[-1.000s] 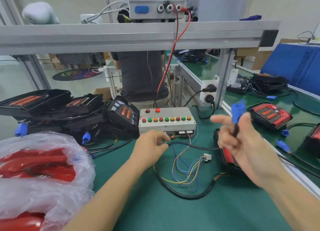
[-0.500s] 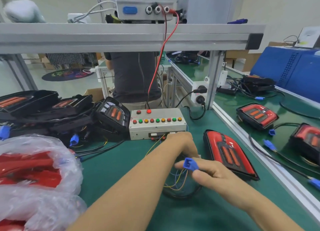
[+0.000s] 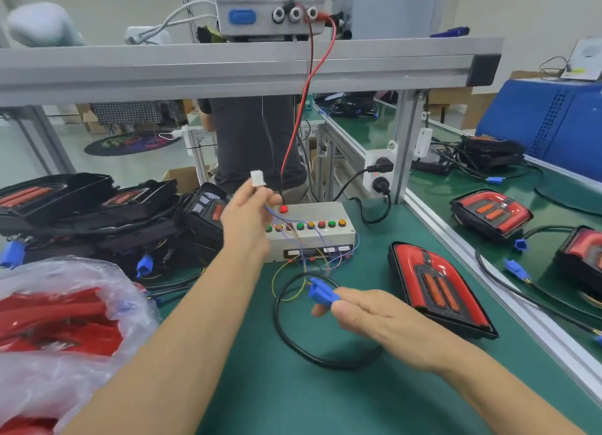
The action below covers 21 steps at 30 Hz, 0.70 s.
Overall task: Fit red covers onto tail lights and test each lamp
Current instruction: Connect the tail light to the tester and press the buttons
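Left hand (image 3: pixel 247 213) has just lifted the white plug (image 3: pixel 258 177) off the worktop (image 3: pixel 293 395); right hand (image 3: pixel 361 317) pinches the blue plug (image 3: pixel 321 293). Lamp (image 3: pixel 436 284) lies beside it, so mating's probably next.

Blue plug (image 3: pixel 321 292), white connector (image 3: pixel 258 177), red-and-black tail light (image 3: pixel 436 284) — green mat (image 3: pixel 293 395)
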{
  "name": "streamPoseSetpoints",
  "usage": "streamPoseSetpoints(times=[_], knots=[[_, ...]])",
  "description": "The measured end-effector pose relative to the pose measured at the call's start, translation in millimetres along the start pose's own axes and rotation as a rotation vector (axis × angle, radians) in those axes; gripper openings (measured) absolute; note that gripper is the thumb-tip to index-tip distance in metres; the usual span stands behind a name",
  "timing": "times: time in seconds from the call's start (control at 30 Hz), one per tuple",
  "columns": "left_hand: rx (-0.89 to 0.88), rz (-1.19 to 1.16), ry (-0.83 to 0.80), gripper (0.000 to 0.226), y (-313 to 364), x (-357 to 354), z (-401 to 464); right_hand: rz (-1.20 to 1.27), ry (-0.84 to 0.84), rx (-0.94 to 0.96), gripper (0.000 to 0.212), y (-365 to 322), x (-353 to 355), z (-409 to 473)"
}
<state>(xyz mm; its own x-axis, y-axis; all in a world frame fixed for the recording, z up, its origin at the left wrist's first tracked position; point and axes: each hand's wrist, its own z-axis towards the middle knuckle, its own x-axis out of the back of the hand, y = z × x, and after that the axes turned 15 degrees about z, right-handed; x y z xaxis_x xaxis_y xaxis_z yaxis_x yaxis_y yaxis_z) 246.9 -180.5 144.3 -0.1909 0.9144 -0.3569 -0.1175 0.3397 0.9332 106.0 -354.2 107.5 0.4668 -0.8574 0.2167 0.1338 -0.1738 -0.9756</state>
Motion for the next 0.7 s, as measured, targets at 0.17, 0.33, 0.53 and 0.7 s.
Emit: streamPoseSetpoints(times=[0.17,0.33,0.53,0.7], knots=[[-0.296,0.111,0.081,0.033,29,28,5,-0.030,-0.004,-0.062,0.046,2,10,6],[-0.530,0.704,-0.387,0.030,14,40,-16,0.043,0.300,0.099,0.014,-6,21,26],[-0.219,0.749,-0.504,0.022,-12,48,-28,-0.020,0.417,0.161,0.020,-14,31,48],[-0.116,0.697,-0.490,0.017,-11,50,-28,-0.068,0.536,0.176,0.024,-13,28,56]])
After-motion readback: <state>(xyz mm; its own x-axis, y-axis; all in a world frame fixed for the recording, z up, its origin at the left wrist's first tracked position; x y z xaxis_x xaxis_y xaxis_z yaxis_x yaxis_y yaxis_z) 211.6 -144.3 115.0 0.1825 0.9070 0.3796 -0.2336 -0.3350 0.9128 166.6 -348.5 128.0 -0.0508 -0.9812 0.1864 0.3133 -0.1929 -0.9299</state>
